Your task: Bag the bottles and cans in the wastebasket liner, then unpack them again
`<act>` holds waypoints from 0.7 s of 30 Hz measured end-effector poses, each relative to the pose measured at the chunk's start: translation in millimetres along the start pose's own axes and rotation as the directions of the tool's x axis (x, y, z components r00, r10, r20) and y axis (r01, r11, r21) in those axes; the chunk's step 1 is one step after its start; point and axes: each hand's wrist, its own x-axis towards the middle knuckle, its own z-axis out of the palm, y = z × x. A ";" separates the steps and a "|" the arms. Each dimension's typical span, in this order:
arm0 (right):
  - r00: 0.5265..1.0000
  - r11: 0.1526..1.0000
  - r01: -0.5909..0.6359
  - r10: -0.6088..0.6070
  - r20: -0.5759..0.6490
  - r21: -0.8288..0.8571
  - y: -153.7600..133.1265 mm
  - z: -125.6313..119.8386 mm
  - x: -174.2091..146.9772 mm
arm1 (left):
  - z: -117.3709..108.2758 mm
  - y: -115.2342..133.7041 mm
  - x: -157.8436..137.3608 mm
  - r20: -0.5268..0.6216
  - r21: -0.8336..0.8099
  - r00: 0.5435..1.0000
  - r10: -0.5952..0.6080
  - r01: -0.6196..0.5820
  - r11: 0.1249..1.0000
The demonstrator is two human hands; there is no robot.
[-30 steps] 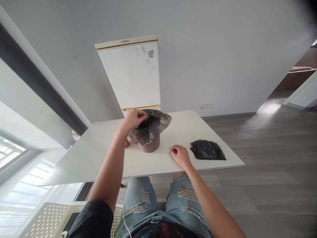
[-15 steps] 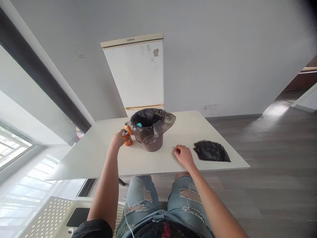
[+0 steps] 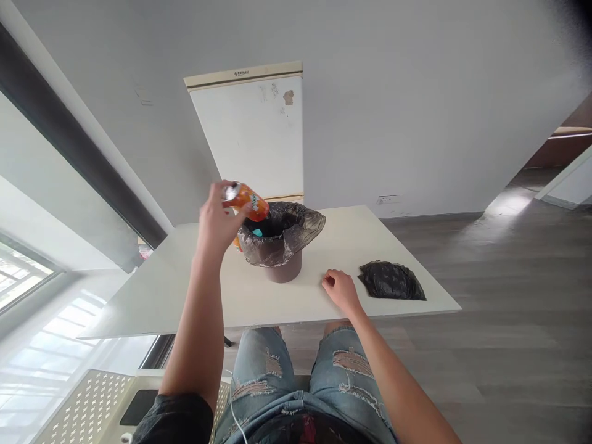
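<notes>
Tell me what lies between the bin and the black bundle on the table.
In the head view, the right hand lies between the bin and the black bundle, with white tabletop showing toward the bin.

This looks like a room in a home: a white, cream-trimmed refrigerator (image 3: 250, 135) (its door scuffed near the top) stands by a plain grey wall (image 3: 393, 111). Grey wood-look plank flooring (image 3: 485, 320), a bright barred window (image 3: 18, 268) and a flat, white-topped bench (image 3: 351, 237) suit a dwelling too.
</notes>
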 end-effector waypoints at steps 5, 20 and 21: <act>1.000 1.000 0.017 -0.017 -0.014 0.011 0.0 -0.2 -0.5 | 47.3 5.2 15.9 0.306 0.074 0.952 0.008 -0.033 0.997; 0.999 1.000 0.029 -0.029 -0.019 0.008 0.4 1.5 -0.5 | 30.2 -115.0 23.4 -0.130 0.219 0.966 -0.225 0.249 0.943; 1.000 1.000 0.027 -0.027 -0.016 0.008 1.0 2.1 -0.5 | 33.2 -132.3 22.9 -0.086 0.240 0.953 -0.289 0.302 0.923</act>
